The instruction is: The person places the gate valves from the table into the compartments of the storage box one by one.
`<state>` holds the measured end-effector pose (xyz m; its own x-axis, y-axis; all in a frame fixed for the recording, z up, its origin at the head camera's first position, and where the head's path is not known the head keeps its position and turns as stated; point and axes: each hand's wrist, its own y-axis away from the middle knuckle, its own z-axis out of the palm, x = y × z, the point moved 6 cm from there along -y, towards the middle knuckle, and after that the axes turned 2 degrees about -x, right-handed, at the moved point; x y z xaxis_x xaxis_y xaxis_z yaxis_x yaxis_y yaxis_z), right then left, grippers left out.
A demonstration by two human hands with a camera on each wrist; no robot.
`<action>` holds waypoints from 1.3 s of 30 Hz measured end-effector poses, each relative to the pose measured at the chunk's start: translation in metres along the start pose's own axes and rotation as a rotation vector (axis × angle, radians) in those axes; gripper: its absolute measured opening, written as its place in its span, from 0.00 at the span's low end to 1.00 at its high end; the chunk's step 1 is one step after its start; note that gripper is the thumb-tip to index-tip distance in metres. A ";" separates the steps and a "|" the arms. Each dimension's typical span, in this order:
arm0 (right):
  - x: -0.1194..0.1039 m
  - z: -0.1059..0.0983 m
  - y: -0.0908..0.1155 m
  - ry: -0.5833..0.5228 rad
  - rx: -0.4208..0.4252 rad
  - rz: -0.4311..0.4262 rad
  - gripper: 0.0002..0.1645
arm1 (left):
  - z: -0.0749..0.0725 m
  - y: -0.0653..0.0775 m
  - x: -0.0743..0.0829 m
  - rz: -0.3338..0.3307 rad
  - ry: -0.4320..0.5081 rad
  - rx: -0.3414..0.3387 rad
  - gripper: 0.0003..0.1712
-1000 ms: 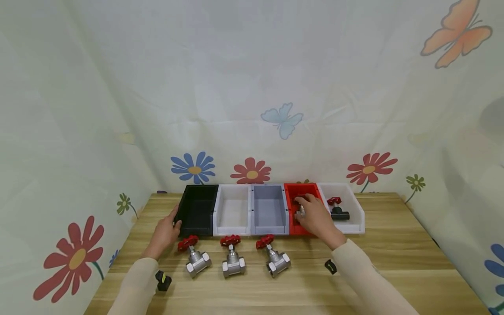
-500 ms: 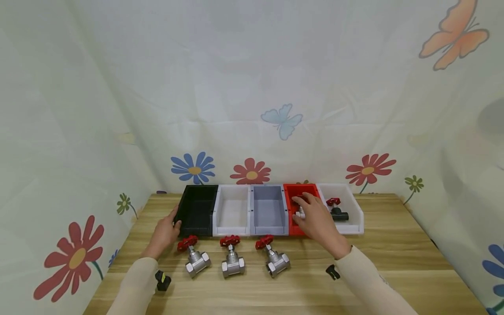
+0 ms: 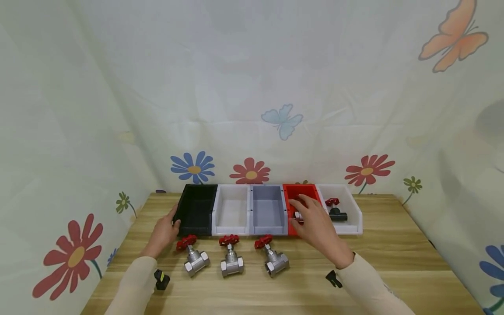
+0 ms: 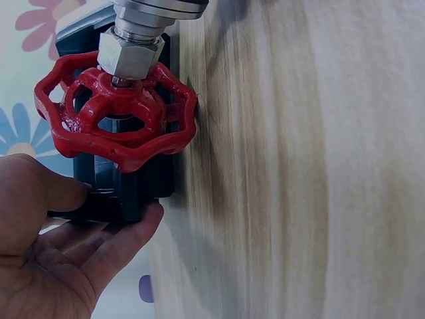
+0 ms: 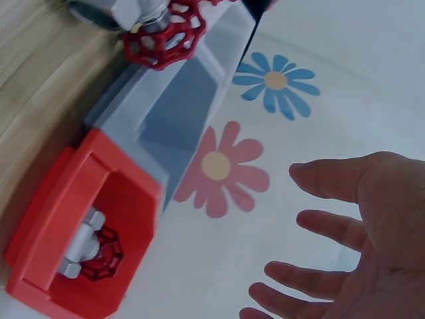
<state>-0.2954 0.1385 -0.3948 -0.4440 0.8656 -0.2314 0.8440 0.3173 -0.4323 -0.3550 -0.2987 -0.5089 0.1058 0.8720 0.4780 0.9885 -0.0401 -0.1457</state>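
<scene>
My left hand (image 3: 163,234) grips the side wall of the black bin (image 3: 197,210) at the left end of the row; in the left wrist view its thumb is over the rim and the fingers lie outside. Over the front of the red bin (image 3: 299,187) hovers my right hand (image 3: 318,225), fingers spread and holding nothing. Inside that bin lies a silver valve (image 5: 83,242) with a red handwheel, partly covered by the hand in the head view. Another red-wheeled valve (image 4: 123,113) stands close in front of the black bin.
Between the black and red bins sit a white bin (image 3: 232,212) and a grey bin (image 3: 269,212). The right-end white bin (image 3: 356,225) holds a black-bodied valve (image 3: 337,214). Two more silver valves, one in the middle (image 3: 232,265) and one to its right (image 3: 277,262), lie before the row.
My right hand has let go of the valve in the red bin; its fingers have spread and it has drawn back slightly toward me. The left hand stays on the black bin.
</scene>
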 end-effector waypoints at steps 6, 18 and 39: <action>-0.015 -0.007 0.000 0.011 0.020 -0.047 0.32 | -0.001 -0.002 -0.001 0.025 -0.004 0.022 0.34; -0.035 -0.004 0.012 -0.026 -0.076 -0.116 0.34 | -0.004 -0.001 0.003 0.012 0.004 0.007 0.35; -0.036 0.063 0.056 -0.115 -0.380 -0.179 0.31 | -0.001 -0.002 0.001 -0.006 -0.003 -0.003 0.35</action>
<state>-0.2511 0.1006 -0.4660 -0.6062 0.7419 -0.2867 0.7917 0.5975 -0.1277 -0.3565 -0.2982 -0.5072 0.0994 0.8735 0.4765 0.9895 -0.0363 -0.1398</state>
